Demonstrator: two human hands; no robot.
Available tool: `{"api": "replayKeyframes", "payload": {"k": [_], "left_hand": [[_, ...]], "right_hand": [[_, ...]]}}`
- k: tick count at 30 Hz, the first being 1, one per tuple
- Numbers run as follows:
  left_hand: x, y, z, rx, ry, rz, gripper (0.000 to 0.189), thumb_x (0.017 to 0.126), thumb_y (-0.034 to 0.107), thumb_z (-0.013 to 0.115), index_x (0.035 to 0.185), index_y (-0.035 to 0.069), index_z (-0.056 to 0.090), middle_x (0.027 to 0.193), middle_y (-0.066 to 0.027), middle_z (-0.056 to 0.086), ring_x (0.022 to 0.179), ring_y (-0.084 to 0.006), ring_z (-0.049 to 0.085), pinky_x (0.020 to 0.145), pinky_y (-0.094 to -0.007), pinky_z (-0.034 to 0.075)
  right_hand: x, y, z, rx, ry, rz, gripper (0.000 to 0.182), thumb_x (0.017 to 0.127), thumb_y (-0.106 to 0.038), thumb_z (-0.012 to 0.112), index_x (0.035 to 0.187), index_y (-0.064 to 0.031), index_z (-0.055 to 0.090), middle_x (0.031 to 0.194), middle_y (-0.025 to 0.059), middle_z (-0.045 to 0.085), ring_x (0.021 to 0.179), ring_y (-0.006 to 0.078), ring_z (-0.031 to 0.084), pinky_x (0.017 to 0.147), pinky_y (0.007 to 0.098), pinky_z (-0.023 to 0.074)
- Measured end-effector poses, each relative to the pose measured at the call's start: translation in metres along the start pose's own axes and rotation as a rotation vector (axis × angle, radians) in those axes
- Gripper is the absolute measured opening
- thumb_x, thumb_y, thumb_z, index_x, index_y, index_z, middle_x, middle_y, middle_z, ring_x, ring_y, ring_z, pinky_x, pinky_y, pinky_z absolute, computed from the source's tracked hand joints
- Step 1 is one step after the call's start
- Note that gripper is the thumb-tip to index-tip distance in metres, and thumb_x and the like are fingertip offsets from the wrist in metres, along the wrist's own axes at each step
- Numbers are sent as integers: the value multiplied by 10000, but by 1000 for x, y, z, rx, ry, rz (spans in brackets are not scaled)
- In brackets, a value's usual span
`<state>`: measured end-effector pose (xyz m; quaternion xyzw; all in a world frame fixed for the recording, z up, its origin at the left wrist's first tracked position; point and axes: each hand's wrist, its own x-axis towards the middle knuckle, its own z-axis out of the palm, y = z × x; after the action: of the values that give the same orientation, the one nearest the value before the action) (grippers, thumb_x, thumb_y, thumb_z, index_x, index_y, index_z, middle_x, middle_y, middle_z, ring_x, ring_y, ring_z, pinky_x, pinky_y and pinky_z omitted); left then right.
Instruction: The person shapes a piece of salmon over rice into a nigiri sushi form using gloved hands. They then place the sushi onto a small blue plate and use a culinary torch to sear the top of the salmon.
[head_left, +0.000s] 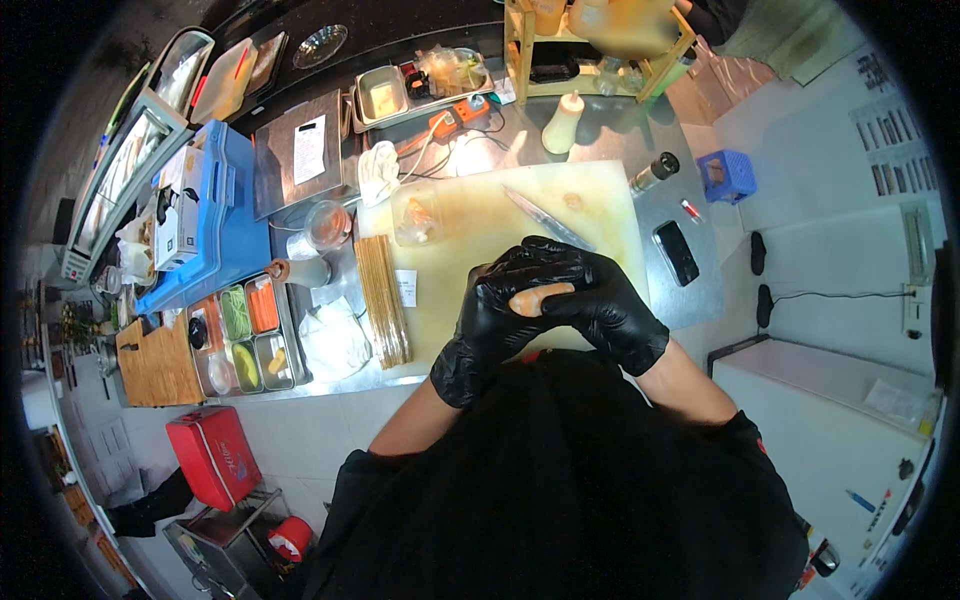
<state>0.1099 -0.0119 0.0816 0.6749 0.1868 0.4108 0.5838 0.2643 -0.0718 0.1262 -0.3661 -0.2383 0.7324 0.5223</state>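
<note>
Both my hands wear black gloves and meet above the near part of a pale cutting board (465, 202). Between them, my left hand (499, 304) and my right hand (600, 300) hold an orange-pink piece of food (538, 298), perhaps sliced fish; its underside is hidden by the fingers. A knife (547, 217) lies on the board just beyond my hands. A clear plastic container (417, 215) with orange scraps stands towards the board's far left. Along the board's left side lies a rolled bamboo mat (383, 302), with a small printed slip (406, 288) beside it.
Left stand a metal tray of cut vegetables (262, 305), a sauce bottle (300, 271) and a blue bin (240, 202). A squeeze bottle (562, 126) stands beyond the board. Right are a pepper grinder (655, 173) and a phone (676, 253). Another person's sleeve (712, 19) shows at the top.
</note>
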Motion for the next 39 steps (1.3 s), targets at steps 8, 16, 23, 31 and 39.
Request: {"api": "replayKeyframes", "payload": {"k": [8,16,23,31,39], "left_hand": [[-2,-3,-3,188,65,79,283,767,-17,781,1035,60,733,1083,-140,716,955,-254,699,826,-333,559],[-9,-35,18,609,321,170,808,711,207,842,1412,30,480,1444,-196,495,1308,-418,449,1109,-484,341],[9,-6,-27,535,-65,133,772,693,198,870,1377,66,539,1308,-160,594,1193,-377,557,1008,-447,466],[24,8,-33,684,84,201,480,691,193,844,1142,99,708,1004,-99,676,939,-305,635,805,-429,528],[-1,-22,-7,615,195,189,518,662,165,800,1169,108,717,967,-80,647,913,-296,624,782,-417,518]], "right_hand": [[4,21,-8,31,138,-78,517,859,-20,738,1331,44,538,1138,76,669,1093,151,617,960,309,499],[26,56,2,-42,386,-395,747,890,-38,720,1518,-7,317,1148,136,657,1063,180,629,910,305,528],[27,-8,-31,-593,38,-81,883,843,-33,761,1556,-11,240,1159,168,670,1043,186,652,885,306,548],[19,26,-59,-258,256,-481,955,851,-180,775,1594,-117,178,1464,157,471,1250,279,554,1087,433,427],[12,47,-16,-103,185,-333,525,888,-28,708,1321,49,420,1012,122,688,1019,194,635,964,341,496]]}}
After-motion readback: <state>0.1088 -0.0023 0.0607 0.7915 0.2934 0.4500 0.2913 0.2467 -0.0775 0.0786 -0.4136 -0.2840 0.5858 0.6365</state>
